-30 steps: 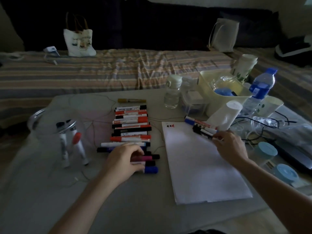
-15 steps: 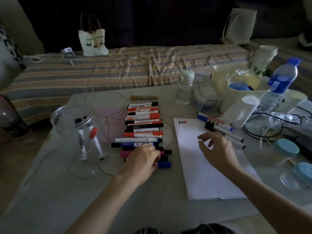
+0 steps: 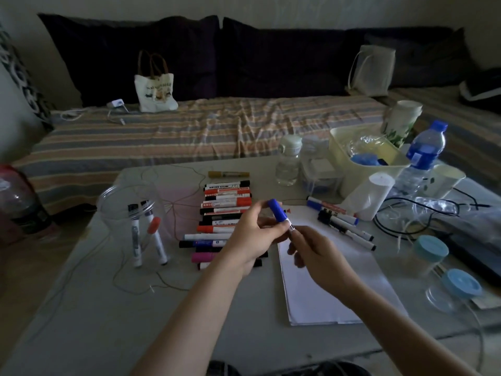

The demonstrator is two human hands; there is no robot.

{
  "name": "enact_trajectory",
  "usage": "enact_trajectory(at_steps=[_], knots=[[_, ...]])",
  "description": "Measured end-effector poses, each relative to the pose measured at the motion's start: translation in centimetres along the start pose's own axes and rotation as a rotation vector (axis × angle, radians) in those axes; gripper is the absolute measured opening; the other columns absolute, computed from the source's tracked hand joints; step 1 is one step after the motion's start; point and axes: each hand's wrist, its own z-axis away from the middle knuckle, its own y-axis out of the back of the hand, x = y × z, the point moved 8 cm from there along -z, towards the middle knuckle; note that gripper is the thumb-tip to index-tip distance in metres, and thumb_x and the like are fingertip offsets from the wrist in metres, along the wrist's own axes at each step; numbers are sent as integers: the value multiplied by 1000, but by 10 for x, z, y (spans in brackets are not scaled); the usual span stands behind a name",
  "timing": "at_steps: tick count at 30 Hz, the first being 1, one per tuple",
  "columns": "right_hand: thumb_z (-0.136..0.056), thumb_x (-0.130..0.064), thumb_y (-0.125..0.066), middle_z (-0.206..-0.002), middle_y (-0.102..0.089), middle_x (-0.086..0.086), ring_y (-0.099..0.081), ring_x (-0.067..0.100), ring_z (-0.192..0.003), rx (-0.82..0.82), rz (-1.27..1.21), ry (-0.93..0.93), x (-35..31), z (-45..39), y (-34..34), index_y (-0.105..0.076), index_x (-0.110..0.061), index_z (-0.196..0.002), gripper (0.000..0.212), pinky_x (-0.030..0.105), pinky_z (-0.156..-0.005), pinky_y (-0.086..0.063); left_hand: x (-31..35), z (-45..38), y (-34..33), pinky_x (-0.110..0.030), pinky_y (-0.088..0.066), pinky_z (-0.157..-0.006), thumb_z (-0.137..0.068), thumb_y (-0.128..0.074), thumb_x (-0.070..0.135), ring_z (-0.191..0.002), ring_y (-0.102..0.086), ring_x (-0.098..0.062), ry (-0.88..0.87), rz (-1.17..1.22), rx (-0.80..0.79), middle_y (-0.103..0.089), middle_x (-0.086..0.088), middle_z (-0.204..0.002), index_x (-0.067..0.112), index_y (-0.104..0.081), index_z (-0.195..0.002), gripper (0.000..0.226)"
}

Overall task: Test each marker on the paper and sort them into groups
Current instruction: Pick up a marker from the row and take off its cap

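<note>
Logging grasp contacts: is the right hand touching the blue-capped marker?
Touching. The head view shows the right hand pinching the blue-capped marker at its lower barrel, while the left hand holds its cap end.

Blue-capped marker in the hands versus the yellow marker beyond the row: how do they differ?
The blue-capped marker is held off the table, tilted, by the left hand and right hand; the yellow marker lies flat, untouched. Caps differ: blue against yellow. Both are capped.

No lettering here is clear enough to read.
</note>
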Motion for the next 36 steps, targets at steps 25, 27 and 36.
enact_trajectory(at_steps=[25, 27, 36], knots=[[-98, -36, -54, -44, -44, -1, -35, 12, -43, 169, 415, 115, -37, 15, 11, -58, -9, -65, 44, 28, -45, -31, -29, 10, -15, -27, -58, -74, -95, -59, 11, -79, -68, -17, 295, 707, 330, -70, -10, -83, 3, -63, -84, 14], [-99, -39, -52, -51, -53, 6, -41, 16, -46, 186, 456, 136, -38, 14, 10, -60, -11, -67, 43, 39, -51, -40, -28, 9, -14, -26, -57, -69, -94, -59, 11, -73, -69, -16, 283, 734, 352, -69, -9, -80, 3, -62, -82, 15], [-95, -40, -58, -82, -69, -8, -63, 9, -66, 198, 489, 47, -25, 21, 33, -64, -27, -99, 15, 32, -62, -55, -19, 22, -33, -26, -55, -81, -97, -56, 25, -100, -67, -17, 245, 508, 103, -70, -10, -107, 12, -63, -111, 20]])
